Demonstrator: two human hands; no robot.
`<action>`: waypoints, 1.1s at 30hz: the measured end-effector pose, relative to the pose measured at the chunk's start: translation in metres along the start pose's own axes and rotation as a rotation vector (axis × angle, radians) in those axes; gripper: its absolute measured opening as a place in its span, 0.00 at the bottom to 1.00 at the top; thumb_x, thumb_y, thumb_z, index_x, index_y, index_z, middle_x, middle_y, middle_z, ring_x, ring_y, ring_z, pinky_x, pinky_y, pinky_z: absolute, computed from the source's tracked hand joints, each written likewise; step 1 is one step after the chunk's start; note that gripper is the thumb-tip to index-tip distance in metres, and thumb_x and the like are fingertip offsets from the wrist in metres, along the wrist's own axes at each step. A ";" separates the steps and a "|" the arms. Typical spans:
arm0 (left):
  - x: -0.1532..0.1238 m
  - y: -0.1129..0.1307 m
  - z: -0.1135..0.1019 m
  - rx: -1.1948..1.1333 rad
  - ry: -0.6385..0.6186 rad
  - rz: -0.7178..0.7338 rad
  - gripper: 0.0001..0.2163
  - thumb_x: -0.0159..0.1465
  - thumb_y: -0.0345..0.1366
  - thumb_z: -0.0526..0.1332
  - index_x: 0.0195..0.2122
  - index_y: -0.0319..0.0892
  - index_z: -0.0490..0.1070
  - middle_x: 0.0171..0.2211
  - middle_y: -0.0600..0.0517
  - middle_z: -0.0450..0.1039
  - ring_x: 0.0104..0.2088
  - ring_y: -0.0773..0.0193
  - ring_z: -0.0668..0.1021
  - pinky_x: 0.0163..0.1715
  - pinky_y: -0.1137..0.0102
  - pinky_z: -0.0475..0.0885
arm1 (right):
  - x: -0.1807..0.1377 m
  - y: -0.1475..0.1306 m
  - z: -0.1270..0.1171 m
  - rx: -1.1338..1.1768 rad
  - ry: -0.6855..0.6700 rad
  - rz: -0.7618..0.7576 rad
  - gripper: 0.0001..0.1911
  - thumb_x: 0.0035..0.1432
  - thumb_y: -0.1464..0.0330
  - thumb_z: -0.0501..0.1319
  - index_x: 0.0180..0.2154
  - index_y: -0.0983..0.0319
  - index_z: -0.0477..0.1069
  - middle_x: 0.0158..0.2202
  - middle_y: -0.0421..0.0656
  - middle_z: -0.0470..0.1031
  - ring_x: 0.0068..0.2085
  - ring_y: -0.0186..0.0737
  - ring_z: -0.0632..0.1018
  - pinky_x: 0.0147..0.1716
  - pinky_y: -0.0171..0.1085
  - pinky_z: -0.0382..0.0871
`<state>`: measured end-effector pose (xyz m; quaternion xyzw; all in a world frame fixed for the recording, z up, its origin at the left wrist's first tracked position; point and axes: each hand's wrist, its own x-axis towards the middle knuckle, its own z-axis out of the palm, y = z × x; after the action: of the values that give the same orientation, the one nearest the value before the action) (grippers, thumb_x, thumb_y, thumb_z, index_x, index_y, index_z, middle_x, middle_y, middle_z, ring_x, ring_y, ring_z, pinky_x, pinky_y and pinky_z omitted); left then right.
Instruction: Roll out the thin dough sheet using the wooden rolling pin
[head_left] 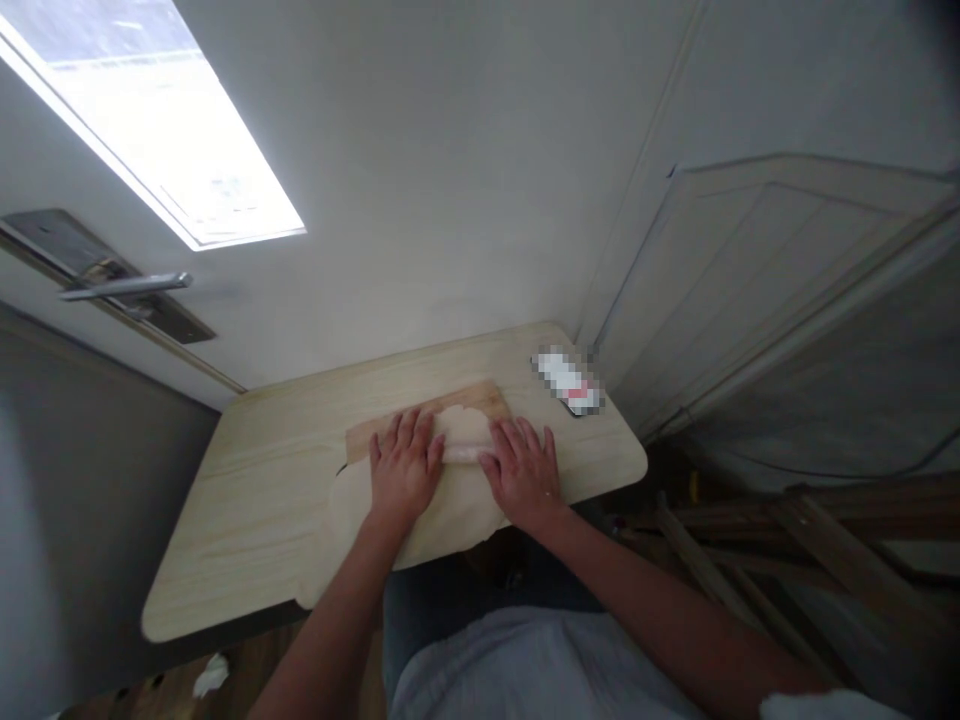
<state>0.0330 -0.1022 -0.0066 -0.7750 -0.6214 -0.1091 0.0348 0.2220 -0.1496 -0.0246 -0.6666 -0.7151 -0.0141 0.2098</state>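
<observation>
A wide sheet of pale dough (pixel 352 515) is spread over a wooden board (pixel 375 432) on a light wooden table (pixel 247 500). My left hand (pixel 403 468) and my right hand (pixel 523 470) lie palm down, fingers spread, on a pale rolling pin (pixel 461 454) that rests across the dough. Only the short middle part of the pin shows between my hands. The dough's near edge hangs close to the table's front edge.
A small blurred white and red object (pixel 568 381) lies at the table's far right corner. A white wall with a door handle (pixel 124 288) stands behind. A panelled door (pixel 750 290) and wooden slats (pixel 787 540) are at the right. My lap is below the table.
</observation>
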 end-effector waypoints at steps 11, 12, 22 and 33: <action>0.066 0.004 0.010 0.029 -0.029 0.009 0.25 0.72 0.48 0.39 0.64 0.51 0.62 0.67 0.51 0.60 0.66 0.49 0.61 0.63 0.42 0.55 | 0.069 0.019 0.015 -0.003 -0.010 0.073 0.25 0.70 0.57 0.47 0.60 0.61 0.66 0.60 0.49 0.70 0.61 0.55 0.64 0.62 0.59 0.44; 0.071 0.004 0.011 0.021 -0.038 0.013 0.25 0.72 0.48 0.39 0.65 0.51 0.61 0.67 0.50 0.60 0.66 0.49 0.61 0.62 0.42 0.56 | 0.076 0.020 0.016 -0.007 -0.017 0.074 0.24 0.70 0.57 0.47 0.60 0.60 0.66 0.60 0.49 0.71 0.61 0.55 0.65 0.62 0.59 0.46; 0.035 0.007 0.002 0.006 0.021 -0.015 0.26 0.72 0.49 0.38 0.64 0.48 0.62 0.68 0.48 0.59 0.67 0.49 0.61 0.62 0.43 0.55 | 0.047 0.003 0.007 -0.066 0.049 0.104 0.24 0.71 0.58 0.46 0.59 0.60 0.67 0.61 0.49 0.70 0.63 0.57 0.61 0.63 0.64 0.40; -0.037 0.014 -0.002 -0.009 0.011 -0.065 0.28 0.72 0.49 0.38 0.69 0.43 0.53 0.69 0.46 0.55 0.69 0.53 0.57 0.66 0.46 0.50 | -0.010 -0.019 0.010 -0.004 0.059 0.083 0.29 0.70 0.56 0.48 0.65 0.65 0.60 0.66 0.55 0.62 0.68 0.56 0.55 0.64 0.64 0.38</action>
<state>0.0385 -0.1409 -0.0114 -0.7539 -0.6457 -0.1172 0.0310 0.2014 -0.1580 -0.0318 -0.6955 -0.6803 -0.0266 0.2297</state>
